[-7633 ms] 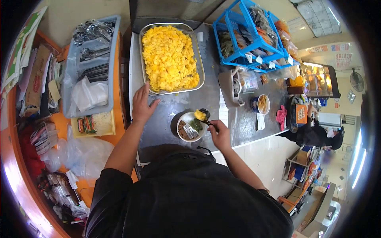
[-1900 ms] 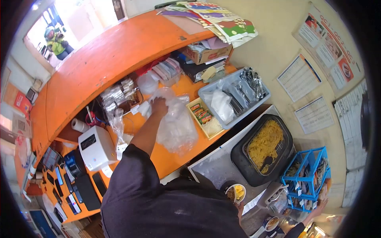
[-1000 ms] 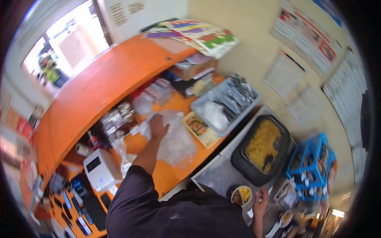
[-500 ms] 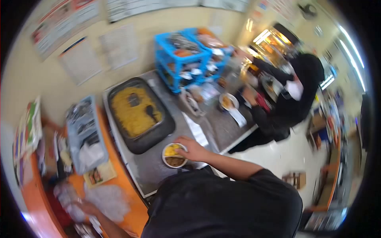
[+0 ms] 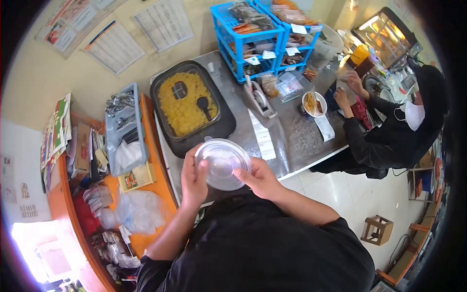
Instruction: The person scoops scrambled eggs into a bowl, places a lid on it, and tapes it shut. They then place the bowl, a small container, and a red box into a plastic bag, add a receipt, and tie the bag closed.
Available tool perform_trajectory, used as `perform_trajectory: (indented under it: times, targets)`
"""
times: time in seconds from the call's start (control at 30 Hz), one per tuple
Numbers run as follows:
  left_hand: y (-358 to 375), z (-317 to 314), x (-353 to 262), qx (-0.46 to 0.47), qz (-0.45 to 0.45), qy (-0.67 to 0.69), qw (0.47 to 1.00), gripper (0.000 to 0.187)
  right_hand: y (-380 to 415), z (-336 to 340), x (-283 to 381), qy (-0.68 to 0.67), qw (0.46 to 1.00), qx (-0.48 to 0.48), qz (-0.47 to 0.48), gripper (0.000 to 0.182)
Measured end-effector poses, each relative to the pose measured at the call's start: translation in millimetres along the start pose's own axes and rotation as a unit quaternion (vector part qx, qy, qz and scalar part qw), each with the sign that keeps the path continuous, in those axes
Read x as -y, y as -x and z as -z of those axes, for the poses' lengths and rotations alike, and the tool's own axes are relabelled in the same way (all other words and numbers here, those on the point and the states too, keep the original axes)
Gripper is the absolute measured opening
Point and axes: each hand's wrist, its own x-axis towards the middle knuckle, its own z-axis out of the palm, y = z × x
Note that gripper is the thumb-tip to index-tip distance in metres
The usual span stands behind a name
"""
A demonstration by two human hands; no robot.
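A round clear plastic lid [image 5: 223, 164] is held level in front of my body, over the edge of the steel table. My left hand [image 5: 194, 179] grips it at the left rim, thumb on top. At the opposite rim, my right hand [image 5: 261, 179] pinches it with the thumb. The paper bowl of yellow and brown food seen earlier is hidden from view. Just beyond my hands sits a dark pan of yellow rice [image 5: 182, 104] with a black spoon [image 5: 203, 107] in it.
Blue stacked baskets [image 5: 243, 58] of packets stand at the back, near a tape dispenser [image 5: 259, 102]. Another food bowl [image 5: 314, 104] and a receipt [image 5: 325, 128] lie to the right, by a co-worker [image 5: 389, 131]. Plastic bags [image 5: 140, 210] rest on the orange counter [image 5: 160, 194], left.
My left hand has come from the plastic bags at left to my front. My right hand has let go of the food bowl, and both hands now hold the lid.
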Motion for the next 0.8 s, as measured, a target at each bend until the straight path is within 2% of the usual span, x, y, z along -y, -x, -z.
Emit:
perform_trajectory:
  times: [0.07,0.1,0.2,0.23,0.27,0.33,0.43,0.53,0.57,0.7,0.8]
  targets:
    - [0,-42,-14,0.020,-0.037,-0.025,0.999,0.066,23,21,19,0.147,0.986,-0.070,0.037,0.042]
    - [0,-55,-16,0.054,-0.022,0.039,0.998,0.097,31,32,29,0.222,0.968,-0.103,0.054,0.043]
    - [3,-102,-27,0.138,-0.103,-0.051,0.984,0.124,53,51,47,0.332,0.916,-0.122,0.192,0.055]
    - [2,-116,-36,0.171,-0.092,-0.149,0.970,0.143,63,57,51,0.331,0.919,-0.094,0.192,0.065]
    - [5,-133,-29,0.183,-0.064,-0.079,0.978,0.148,70,65,58,0.337,0.913,-0.060,0.222,0.073]
    - [5,-157,-36,0.208,-0.072,-0.090,0.971,0.145,87,82,71,0.330,0.922,-0.037,0.199,0.077]
    - [9,-184,-43,0.222,-0.025,-0.113,0.968,0.137,110,112,83,0.249,0.956,0.016,0.155,0.076]
    - [10,-200,-45,0.223,-0.004,-0.100,0.970,0.128,121,140,76,0.128,0.975,0.067,0.168,0.071]
    - [9,-202,-45,0.236,-0.027,-0.136,0.962,0.125,127,143,79,0.092,0.985,0.047,0.140,0.060]
    - [6,-218,-63,0.247,-0.059,-0.227,0.940,0.120,131,153,72,-0.003,0.995,-0.001,0.098,0.044]
    - [7,-224,-68,0.243,-0.054,-0.242,0.938,0.120,131,159,72,-0.068,0.993,0.027,0.088,0.041]
